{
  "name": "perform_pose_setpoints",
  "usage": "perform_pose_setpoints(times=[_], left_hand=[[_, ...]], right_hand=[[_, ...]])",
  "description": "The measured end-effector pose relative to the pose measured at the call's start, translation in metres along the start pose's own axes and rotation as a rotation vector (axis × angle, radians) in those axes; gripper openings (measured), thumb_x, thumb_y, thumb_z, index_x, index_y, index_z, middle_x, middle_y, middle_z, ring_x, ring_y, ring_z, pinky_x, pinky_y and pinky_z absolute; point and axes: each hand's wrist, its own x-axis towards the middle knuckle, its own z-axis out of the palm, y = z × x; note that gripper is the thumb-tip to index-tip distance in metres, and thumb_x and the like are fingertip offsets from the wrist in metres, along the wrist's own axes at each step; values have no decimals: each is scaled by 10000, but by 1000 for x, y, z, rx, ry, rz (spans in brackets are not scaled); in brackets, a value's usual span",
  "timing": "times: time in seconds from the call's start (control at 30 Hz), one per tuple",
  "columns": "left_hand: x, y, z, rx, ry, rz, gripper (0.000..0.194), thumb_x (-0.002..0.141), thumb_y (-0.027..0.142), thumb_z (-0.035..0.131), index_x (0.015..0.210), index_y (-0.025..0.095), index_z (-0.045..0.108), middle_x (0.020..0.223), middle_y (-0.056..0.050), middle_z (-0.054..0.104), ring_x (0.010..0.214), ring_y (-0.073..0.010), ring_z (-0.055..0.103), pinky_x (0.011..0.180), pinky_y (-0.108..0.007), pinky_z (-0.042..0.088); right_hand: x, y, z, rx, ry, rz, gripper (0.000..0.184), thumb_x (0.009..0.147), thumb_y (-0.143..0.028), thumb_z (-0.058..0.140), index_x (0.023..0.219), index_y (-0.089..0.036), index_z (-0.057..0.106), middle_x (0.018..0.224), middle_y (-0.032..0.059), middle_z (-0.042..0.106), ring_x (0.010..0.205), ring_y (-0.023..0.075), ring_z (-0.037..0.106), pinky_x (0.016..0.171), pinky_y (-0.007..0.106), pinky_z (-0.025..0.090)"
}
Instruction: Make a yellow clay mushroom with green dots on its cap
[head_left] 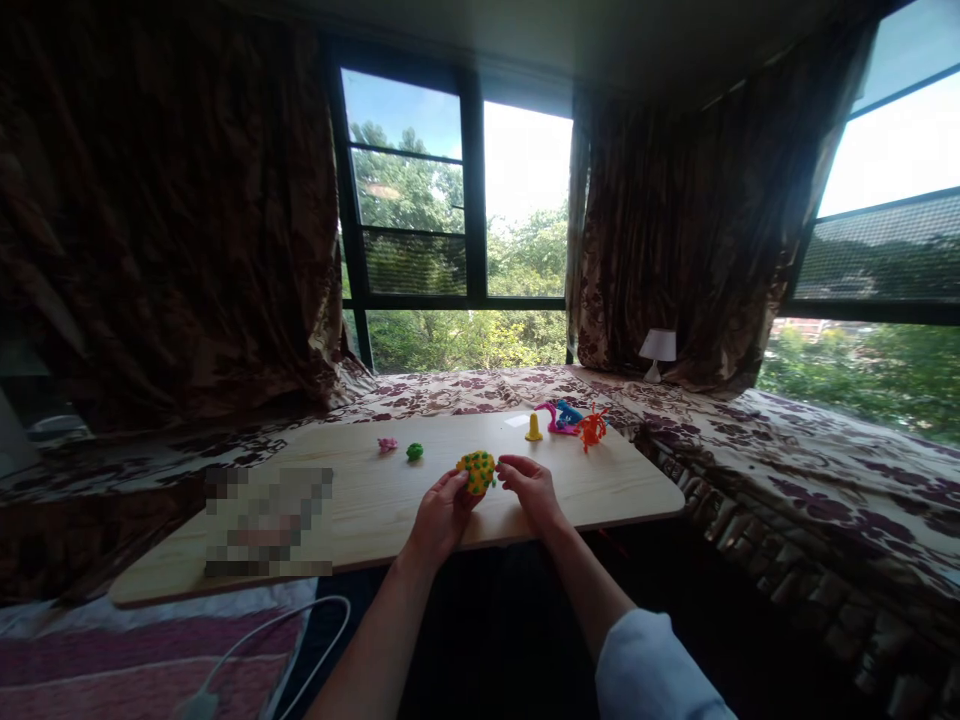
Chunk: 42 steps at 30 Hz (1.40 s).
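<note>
My left hand (441,508) is closed round the lower left side of a yellow lump dotted with green (477,472), which looks like modelling clay. It is held up above the near part of the wooden tabletop (352,500). Just right of the lump, my right hand (529,488) has its thumb and fingertips pinched together. What sits in that pinch is too small to make out. A green ball-like piece (415,452) and a small pink piece (387,444) lie on the board to the left.
Beyond my right hand stand a yellow cone-shaped piece (533,428), an orange spiky tangle (592,428), and blue (569,414) and magenta (553,420) pieces. A blurred patch covers the board's left part. A white cable (330,600) loops at the near left; a small lamp (658,348) stands far right.
</note>
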Motion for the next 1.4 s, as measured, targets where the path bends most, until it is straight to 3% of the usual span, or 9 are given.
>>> perform_pose_setpoints(times=[0.3,0.77,1.13,1.4], left_hand=[[-2,1,2,10,-39,21,172,705,93,584,873,119,604,885,-98,650,787,-179,623,723,-297,503],[-3,0,1,24,-42,16,164,716,91,556,863,139,612,865,-77,653,764,-173,621,675,-281,512],[-2,0,1,-19,-73,20,136,720,80,545,822,148,605,860,-64,640,780,-160,610,692,-266,513],[-2,1,3,-19,-68,7,153,724,63,532,836,139,603,853,-64,639,762,-154,611,664,-258,514]], right_hand=[[0,-2,0,2,-30,43,263,633,-373,649,778,-157,688,689,35,639,615,130,535,541,241,419],[0,-1,0,-18,-29,42,271,642,-380,628,784,-155,679,690,31,628,591,121,522,511,230,415],[0,-5,-2,-38,-116,59,334,653,-389,628,894,-163,676,737,36,654,612,121,544,540,237,419],[0,-3,-3,-49,-123,57,315,648,-415,630,814,-150,673,686,27,630,602,119,533,538,229,414]])
